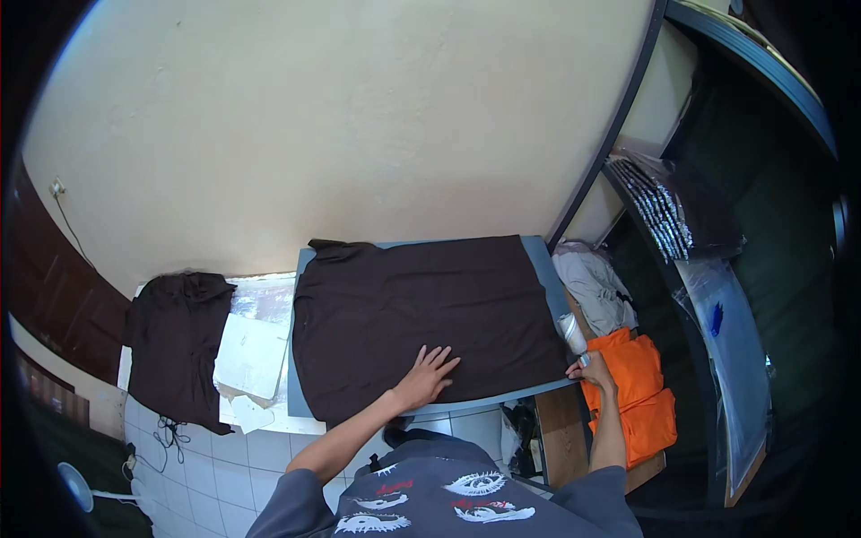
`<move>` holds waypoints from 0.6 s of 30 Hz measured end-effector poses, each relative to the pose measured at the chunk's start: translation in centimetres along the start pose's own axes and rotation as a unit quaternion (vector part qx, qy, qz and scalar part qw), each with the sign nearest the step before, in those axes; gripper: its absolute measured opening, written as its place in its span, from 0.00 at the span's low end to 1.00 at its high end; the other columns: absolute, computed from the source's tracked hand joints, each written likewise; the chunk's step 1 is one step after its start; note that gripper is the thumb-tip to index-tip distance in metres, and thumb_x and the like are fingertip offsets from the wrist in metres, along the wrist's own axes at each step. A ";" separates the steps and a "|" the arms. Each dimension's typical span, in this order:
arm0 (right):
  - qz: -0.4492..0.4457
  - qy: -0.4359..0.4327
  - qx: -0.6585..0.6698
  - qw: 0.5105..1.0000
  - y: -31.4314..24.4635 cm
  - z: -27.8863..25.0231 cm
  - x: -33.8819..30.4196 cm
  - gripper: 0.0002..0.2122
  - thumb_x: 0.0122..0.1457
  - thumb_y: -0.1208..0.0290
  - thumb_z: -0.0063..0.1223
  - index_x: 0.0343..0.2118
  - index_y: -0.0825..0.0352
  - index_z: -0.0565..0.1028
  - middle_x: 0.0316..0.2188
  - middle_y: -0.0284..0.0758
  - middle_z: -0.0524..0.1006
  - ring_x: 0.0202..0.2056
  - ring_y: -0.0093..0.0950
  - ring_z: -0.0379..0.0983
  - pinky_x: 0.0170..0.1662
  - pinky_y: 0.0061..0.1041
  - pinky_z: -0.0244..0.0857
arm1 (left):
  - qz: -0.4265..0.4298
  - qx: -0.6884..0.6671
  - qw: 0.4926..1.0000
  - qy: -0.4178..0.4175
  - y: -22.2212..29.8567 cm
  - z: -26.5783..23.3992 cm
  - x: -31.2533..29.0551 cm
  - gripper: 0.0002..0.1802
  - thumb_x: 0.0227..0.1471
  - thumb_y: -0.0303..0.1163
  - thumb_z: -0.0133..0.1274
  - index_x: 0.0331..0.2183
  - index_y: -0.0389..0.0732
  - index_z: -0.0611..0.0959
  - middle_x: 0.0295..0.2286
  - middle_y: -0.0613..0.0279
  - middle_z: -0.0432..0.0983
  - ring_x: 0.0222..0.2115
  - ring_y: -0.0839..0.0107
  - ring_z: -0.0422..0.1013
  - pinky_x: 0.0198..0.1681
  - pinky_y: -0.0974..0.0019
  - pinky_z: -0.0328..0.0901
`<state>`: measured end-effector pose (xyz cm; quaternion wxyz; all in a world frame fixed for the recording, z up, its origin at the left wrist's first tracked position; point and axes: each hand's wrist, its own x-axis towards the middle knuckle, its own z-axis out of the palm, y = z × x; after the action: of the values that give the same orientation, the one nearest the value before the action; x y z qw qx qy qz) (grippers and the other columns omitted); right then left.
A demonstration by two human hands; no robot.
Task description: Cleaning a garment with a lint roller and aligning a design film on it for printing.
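A dark brown garment (421, 305) lies spread across a blue-topped table (543, 273). On its near part rests my left hand (429, 377), palm down with the fingers spread. At the garment's near right corner, my right hand (594, 370) is closed around the lower end of a white cylinder, which looks like a lint roller (571, 334). Its roll points away from me and to the left, beside the garment's right edge. The fingertips of that hand come close to the garment's corner; whether they also grip the cloth is too small to tell.
Folded orange cloth (628, 390) and a grey-white cloth (596, 287) lie to the right. Beyond them stands a shelf rack with plastic-wrapped dark packages (682, 211). On the left are another dark garment (179, 345) and a white board (251, 354). A wall rises behind the table.
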<state>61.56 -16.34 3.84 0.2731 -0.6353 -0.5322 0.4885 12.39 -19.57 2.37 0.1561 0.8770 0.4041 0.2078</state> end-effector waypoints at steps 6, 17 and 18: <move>0.012 0.002 -0.065 0.998 -0.6 -0.3 -0.6 0.11 0.44 0.94 0.64 0.31 0.79 0.77 0.28 0.46 0.84 0.32 0.29 0.84 0.33 0.26 0.77 | 0.019 0.139 0.988 -0.060 -0.2 -0.3 -1.2 0.43 0.64 0.64 0.34 0.70 0.49 0.56 0.69 0.46 0.49 0.71 0.52 0.42 0.71 0.37 0.29; -0.135 0.247 -0.377 0.882 -2.7 2.6 0.4 0.15 0.49 0.71 0.71 0.29 0.76 0.75 0.24 0.52 0.79 0.30 0.52 0.78 0.34 0.42 0.72 | 0.014 0.148 0.988 -0.048 0.8 -0.2 -1.0 0.44 0.63 0.65 0.36 0.70 0.49 0.58 0.69 0.49 0.50 0.71 0.51 0.43 0.72 0.39 0.29; -0.159 0.262 -0.327 0.894 -3.5 4.9 0.9 0.18 0.48 0.66 0.73 0.28 0.77 0.75 0.25 0.54 0.78 0.31 0.56 0.76 0.34 0.45 0.69 | 0.014 0.148 0.988 -0.049 0.7 -0.2 -1.0 0.44 0.63 0.65 0.36 0.70 0.49 0.58 0.69 0.49 0.50 0.71 0.51 0.43 0.72 0.39 0.29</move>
<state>55.65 -15.36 4.76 0.2533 -0.7006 -0.6650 0.0523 12.14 -20.76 2.65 0.0410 0.9051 0.4099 0.1051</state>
